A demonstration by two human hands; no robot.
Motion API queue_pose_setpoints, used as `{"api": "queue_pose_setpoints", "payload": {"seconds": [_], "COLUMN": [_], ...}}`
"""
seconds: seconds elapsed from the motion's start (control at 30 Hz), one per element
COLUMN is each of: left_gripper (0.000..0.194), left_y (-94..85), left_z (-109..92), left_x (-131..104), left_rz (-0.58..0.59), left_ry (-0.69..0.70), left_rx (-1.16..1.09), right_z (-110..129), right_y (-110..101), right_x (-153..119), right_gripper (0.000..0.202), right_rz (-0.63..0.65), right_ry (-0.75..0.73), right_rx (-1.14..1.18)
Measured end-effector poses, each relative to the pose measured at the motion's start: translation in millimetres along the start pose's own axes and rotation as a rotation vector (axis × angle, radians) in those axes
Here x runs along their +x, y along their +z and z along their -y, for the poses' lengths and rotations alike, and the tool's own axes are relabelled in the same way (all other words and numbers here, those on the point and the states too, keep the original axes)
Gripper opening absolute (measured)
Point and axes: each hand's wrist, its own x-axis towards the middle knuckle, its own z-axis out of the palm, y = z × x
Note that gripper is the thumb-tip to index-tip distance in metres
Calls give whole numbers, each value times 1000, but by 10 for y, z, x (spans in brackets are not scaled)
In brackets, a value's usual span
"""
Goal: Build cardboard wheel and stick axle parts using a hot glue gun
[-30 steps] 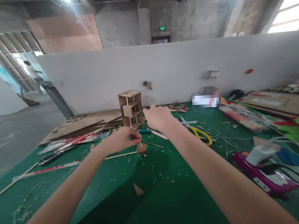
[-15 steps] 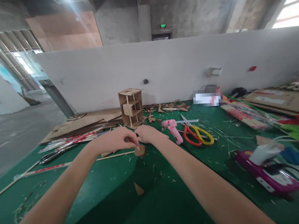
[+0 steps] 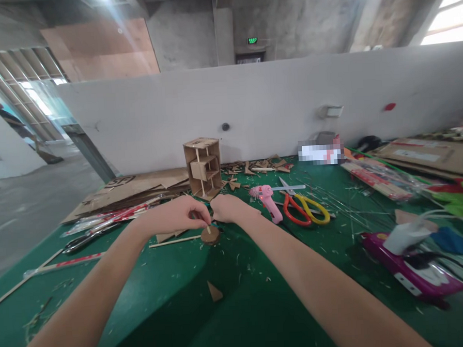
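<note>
My left hand is closed in a pinch on a short wooden stick that stands up from a round cardboard disc. Just to the right and slightly behind, my right hand is curled with its knuckles up; its fingertips are hidden, so what they hold cannot be made out. A thin wooden strip lies left of the disc. Behind both hands stands a small cardboard shelf with sticks as posts.
A pink glue gun and scissors lie to the right, with a purple power strip beyond. Cardboard sheets and wrapped sticks lie left. Cardboard scraps litter the back; a triangular scrap lies in front.
My left hand has moved slightly left with the stick and the disc, and the disc now shows more fully. A person has come into view at the far left.
</note>
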Motion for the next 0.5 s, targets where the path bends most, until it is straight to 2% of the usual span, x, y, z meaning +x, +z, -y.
{"api": "queue_pose_setpoints", "payload": {"seconds": [0.17,0.23,0.37,0.5], "left_gripper": [22,21,21,21], "left_y": [-2,-2,3,6], "left_z": [-9,-12,-3,22], "left_x": [-2,1,9,18], "left_rz": [17,16,17,23], "left_ry": [-15,-8,8,-4], "left_rx": [17,14,6,12], "right_z": [-119,-146,-153,-111], "right_y": [-176,-224,-247,-195], "right_x": [-14,10,37,-19], "right_gripper": [29,31,36,30], "right_rz": [-211,-258,-275,-183], "right_ry": [114,157,185,71], "right_rx": [114,160,206,185]}}
